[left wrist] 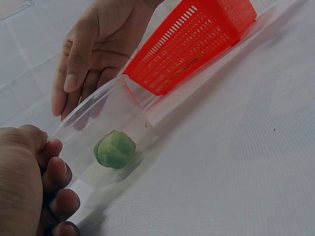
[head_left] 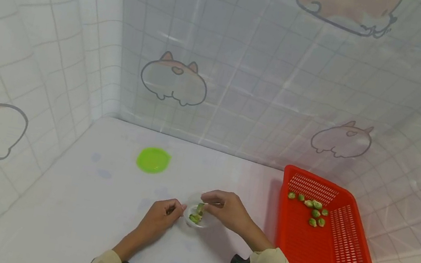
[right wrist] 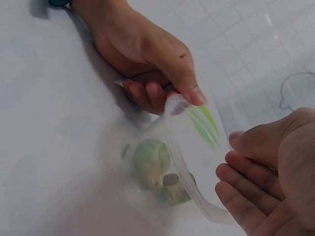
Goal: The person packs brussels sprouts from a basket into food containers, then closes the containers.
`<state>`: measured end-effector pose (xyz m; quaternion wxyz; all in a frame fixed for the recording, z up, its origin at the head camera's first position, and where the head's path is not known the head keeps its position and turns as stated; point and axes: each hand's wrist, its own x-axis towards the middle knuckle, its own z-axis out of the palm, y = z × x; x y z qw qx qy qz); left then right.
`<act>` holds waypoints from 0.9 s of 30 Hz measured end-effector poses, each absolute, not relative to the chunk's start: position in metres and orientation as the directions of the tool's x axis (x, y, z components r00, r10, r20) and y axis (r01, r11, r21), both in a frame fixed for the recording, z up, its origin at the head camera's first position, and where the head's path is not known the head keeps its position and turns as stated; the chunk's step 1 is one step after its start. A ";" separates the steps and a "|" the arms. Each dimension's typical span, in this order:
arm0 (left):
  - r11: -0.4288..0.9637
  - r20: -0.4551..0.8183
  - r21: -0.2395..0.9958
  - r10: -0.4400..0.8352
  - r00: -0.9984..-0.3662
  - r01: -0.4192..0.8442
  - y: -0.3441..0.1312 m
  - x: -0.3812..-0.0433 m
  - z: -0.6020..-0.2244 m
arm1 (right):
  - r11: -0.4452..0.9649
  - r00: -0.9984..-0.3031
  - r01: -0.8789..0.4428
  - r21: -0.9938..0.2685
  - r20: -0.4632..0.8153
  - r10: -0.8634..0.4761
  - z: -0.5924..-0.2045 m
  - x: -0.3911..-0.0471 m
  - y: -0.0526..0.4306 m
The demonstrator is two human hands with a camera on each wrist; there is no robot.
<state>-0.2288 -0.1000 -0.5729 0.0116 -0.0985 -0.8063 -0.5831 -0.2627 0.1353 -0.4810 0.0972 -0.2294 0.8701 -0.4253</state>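
A clear plastic container (head_left: 191, 220) stands on the white table with Brussels sprouts (head_left: 195, 217) inside; the right wrist view shows two of them. My left hand (head_left: 160, 217) pinches its rim from the left, thumb on top and fingers curled below, as the right wrist view shows. Over the opposite side of the rim is my right hand (head_left: 228, 211). In the right wrist view its fingers (right wrist: 251, 184) are relaxed and slightly bent, with nothing held between them. Through the container's wall, one sprout (left wrist: 115, 149) shows in the left wrist view.
A red plastic basket (head_left: 303, 261) with slotted sides stands at the right, several Brussels sprouts (head_left: 316, 213) lying toward its far end. Farther back on the left lies a flat, round, bright green piece (head_left: 153, 160). Tile-patterned sheeting (head_left: 244, 85) rises behind the table.
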 end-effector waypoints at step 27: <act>0.312 0.105 0.939 0.136 -0.985 0.143 -0.099 -0.227 -0.571 | 0.486 -0.959 -0.151 -0.861 0.009 -0.283 -0.444 -0.261 0.228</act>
